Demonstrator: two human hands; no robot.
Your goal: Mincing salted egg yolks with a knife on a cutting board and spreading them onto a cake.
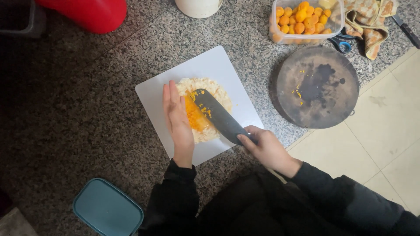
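The right hand (267, 148) is closed around the handle of a dark cleaver (218, 115) whose blade lies flat on a pale and orange mash (202, 109), pressing it, while the left hand (177, 116) stands open and edge-on at nine o'clock as a wall. The mash sits mid white board (166, 94) on speckled granite (65, 109); a round wooden block (317, 87) lies at three o'clock, a tub of orange balls (302, 19) at one, and pale floor tiles (385, 126) beyond.

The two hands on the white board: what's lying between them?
In the head view, between left hand and right hand lies the knife's dark blade over a pale-and-orange food pile.
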